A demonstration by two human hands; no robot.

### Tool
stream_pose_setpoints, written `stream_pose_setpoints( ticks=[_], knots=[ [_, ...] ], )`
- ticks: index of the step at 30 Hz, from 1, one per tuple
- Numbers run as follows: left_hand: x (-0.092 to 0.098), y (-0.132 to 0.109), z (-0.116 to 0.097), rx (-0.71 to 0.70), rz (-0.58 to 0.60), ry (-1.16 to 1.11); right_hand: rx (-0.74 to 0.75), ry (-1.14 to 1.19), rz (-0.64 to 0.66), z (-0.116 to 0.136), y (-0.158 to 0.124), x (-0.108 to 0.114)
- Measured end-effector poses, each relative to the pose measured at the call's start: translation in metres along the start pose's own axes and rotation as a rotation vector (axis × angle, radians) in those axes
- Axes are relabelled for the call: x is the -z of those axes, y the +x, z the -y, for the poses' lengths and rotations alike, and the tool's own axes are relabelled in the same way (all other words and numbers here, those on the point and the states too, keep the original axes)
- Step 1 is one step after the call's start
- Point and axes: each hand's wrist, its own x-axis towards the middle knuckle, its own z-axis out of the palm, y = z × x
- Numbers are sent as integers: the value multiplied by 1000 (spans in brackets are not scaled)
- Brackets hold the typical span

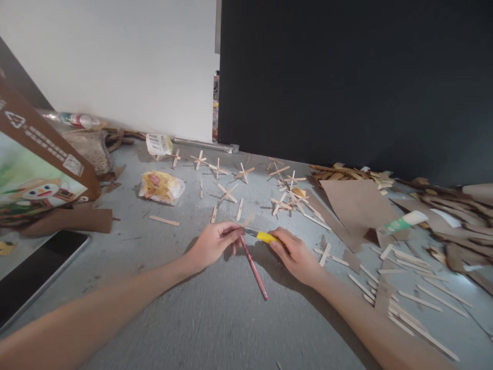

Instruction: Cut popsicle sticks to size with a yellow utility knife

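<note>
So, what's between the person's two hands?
In the head view, a yellow cutter lies there, held in the right hand, its blade by the stick in the left hand. A pink rod slants from there toward the camera.

Yellow craft knife: blade out, pointing left, pretty much level, tip right by stick, can't tell if touching. Pale wooden craft stick: flat, held at slant, top leaning right, lower end hidden. Skinny pinkish-red rod, pencil-looking: slanting down-right from just below stick, can't tell if lying flat.
</note>
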Motion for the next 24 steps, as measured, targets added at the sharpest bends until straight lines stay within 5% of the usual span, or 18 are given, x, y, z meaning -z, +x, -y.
stream_pose_setpoints(
  ticks=[24],
  knots=[
    [3, -4, -3, -71, 68, 10, 35, 62, -72, 0, 4, 2]
  ],
)
